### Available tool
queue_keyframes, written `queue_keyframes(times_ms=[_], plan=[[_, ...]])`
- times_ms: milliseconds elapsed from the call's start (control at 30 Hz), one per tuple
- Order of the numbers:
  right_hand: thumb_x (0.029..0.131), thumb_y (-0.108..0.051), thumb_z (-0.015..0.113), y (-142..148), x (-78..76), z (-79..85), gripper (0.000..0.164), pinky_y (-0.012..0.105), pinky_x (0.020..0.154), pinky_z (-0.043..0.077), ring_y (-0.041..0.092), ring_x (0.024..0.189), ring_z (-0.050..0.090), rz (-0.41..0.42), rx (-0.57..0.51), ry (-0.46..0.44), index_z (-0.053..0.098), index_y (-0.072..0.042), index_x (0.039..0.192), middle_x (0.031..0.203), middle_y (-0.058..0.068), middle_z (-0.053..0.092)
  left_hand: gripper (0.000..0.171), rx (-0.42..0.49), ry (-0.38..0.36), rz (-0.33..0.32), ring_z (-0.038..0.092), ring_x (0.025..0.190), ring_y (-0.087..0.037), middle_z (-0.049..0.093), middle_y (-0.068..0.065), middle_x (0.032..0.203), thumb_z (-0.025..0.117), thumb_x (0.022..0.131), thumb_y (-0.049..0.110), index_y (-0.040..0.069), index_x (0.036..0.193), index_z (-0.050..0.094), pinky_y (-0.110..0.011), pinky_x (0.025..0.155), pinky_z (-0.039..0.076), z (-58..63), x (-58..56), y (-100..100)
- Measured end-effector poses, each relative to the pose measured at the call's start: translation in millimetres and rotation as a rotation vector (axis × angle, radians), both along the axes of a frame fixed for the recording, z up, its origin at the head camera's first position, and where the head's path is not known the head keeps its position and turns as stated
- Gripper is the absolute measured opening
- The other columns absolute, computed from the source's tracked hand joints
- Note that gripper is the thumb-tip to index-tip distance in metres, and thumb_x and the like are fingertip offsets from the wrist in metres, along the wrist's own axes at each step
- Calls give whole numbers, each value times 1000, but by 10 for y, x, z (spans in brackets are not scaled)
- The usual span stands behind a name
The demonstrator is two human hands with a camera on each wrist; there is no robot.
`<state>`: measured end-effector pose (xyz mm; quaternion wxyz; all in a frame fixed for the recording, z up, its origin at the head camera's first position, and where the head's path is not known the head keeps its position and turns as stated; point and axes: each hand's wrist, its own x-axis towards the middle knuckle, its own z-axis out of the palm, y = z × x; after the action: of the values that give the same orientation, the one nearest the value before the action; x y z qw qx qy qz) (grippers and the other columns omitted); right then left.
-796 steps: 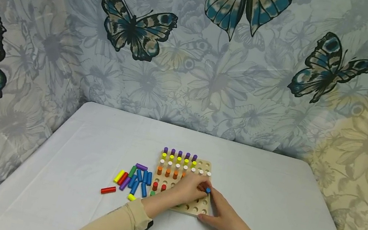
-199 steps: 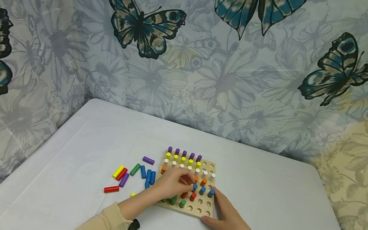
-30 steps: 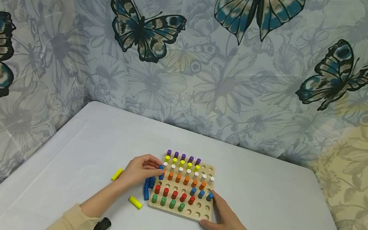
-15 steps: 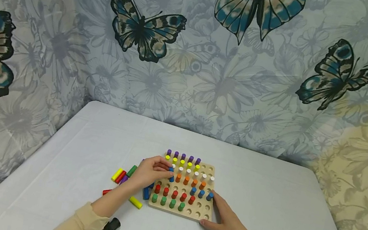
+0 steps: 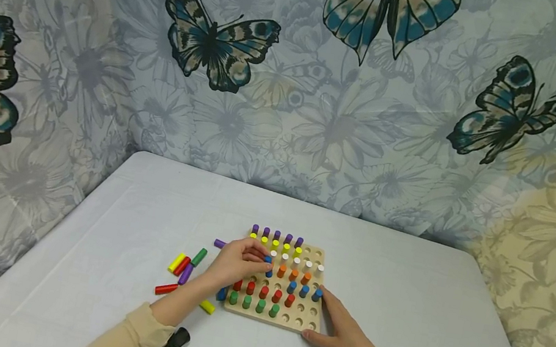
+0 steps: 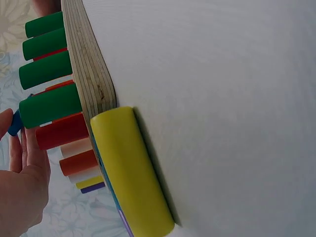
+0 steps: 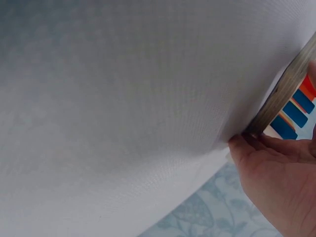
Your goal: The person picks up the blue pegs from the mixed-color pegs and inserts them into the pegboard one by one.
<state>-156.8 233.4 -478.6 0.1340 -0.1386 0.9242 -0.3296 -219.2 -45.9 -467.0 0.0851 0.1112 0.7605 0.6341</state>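
A pale wooden pegboard (image 5: pixel 292 322) lies on the white table, with rows of coloured pegs upright in its holes. My left hand (image 5: pixel 235 262) pinches a blue peg (image 5: pixel 268 263) between thumb and fingers, tilted over the board's left half in front of the white row. Three blue pegs (image 5: pixel 304 292) stand at the right end of their row. In the left wrist view the pinched blue peg (image 6: pixel 16 123) shows beyond the green pegs (image 6: pixel 49 106). My right hand (image 5: pixel 342 330) grips the board's near right corner, its fingertips (image 7: pixel 239 143) at the wooden edge in the right wrist view.
Left of the board lie loose pegs: yellow (image 5: pixel 176 261), red (image 5: pixel 166 289), green (image 5: pixel 199 257) and purple (image 5: pixel 186 274) among them. Another yellow peg (image 5: pixel 207 307) lies near the board's front left corner. My left forearm hides some blue ones. A butterfly-patterned curtain (image 5: pixel 344 117) hangs behind the table.
Over the last second my left hand has carried the blue peg rightward, from the board's left edge to over its left half. The right hand has stayed at the corner.
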Motion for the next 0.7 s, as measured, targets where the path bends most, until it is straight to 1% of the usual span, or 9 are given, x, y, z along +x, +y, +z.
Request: queue_keyframes(times_ms=[200, 300, 467, 700], plan=[[84, -48, 72, 5, 1, -5, 97, 60, 110, 23, 44, 141, 24, 1, 0, 4, 22, -2, 154, 154, 25, 26, 24, -33, 54, -40, 66, 88, -16, 69, -3, 96, 77, 85, 16, 6, 104, 67, -26, 73, 55, -10, 14, 79], [85, -48, 72, 10, 1, -11, 97, 60, 110, 23, 44, 141, 24, 11, -7, 9, 22, -2, 154, 154, 25, 27, 23, -40, 75, -67, 66, 85, -15, 70, -3, 94, 77, 84, 14, 5, 103, 66, -24, 71, 55, -26, 16, 121], [85, -48, 72, 11, -1, -10, 97, 59, 111, 24, 44, 141, 24, 22, -15, 14, 22, -1, 153, 154, 24, 27, 20, -69, 117, -101, 66, 82, -11, 71, -1, 94, 77, 84, 10, 7, 100, 66, -23, 70, 56, -54, 8, 171], [85, -48, 72, 9, 1, -2, 97, 60, 110, 24, 43, 141, 25, 17, -11, 8, 22, -1, 153, 154, 24, 27, 18, -140, 165, -145, 67, 85, -14, 70, -13, 100, 76, 84, 6, 5, 100, 66, -23, 72, 56, -75, -5, 213]])
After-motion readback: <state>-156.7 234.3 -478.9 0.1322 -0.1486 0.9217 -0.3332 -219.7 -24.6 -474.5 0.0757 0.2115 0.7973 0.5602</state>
